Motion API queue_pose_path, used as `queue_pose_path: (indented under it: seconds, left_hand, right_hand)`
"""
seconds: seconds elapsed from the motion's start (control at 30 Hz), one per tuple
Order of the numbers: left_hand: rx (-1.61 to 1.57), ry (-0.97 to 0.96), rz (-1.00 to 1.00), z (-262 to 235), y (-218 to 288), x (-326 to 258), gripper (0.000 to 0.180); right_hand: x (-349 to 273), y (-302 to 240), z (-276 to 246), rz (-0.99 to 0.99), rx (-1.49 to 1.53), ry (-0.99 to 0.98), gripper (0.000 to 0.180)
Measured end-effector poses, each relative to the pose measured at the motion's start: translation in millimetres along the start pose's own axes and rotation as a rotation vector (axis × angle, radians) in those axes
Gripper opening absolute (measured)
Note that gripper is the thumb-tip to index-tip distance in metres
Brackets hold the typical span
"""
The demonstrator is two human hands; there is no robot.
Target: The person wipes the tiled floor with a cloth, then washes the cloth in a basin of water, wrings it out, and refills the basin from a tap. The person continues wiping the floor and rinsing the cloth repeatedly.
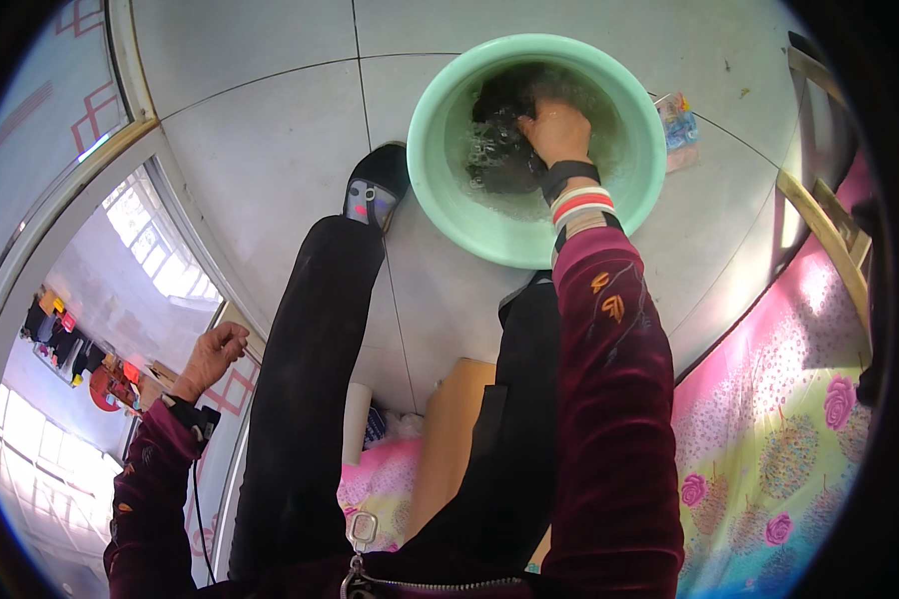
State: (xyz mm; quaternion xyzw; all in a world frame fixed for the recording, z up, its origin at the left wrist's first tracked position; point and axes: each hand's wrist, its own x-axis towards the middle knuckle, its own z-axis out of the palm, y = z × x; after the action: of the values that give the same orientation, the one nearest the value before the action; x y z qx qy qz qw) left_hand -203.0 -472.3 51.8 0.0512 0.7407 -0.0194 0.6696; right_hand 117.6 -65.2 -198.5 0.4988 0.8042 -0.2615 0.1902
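A light green plastic basin (432, 180) stands on the tiled floor in front of me, holding cloudy water with bubbles. In that water lies a dark, wet cloth (504, 150); its exact kind cannot be made out. My right hand (557, 132) reaches down into the basin with its fingers closed on the cloth, the fingertips partly hidden by it and the water. Off to the left, my left hand (212, 357) is raised beside the glass panel, well away from the basin. Its fingers are loosely curled together, and nothing shows in them.
A framed glass panel (120, 270) runs along the left. At right is a pink and yellow floral cloth (769, 459), with a wooden frame (829, 235) beyond it. A small colourful packet (679, 130) lies right of the basin. Between my legs is a brown board (454, 439).
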Motion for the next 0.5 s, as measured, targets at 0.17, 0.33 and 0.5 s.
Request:
queue_pose_path:
  seconds: [0.17,0.33,0.5]
  left_hand:
    - [-0.06,0.007,-0.007,-2,4,-19,0.015]
    - [-0.047,-0.015,-0.015,2,4,-25,0.014]
    - [-0.026,-0.044,-0.035,1,5,-15,0.015]
  right_hand:
    - [-46,-11,-33,-0.084,0.277,0.295,0.047]
    - [-110,-10,-38,-0.216,0.195,0.17,0.053]
    - [-82,-41,-5,0.207,0.281,0.253,0.066]
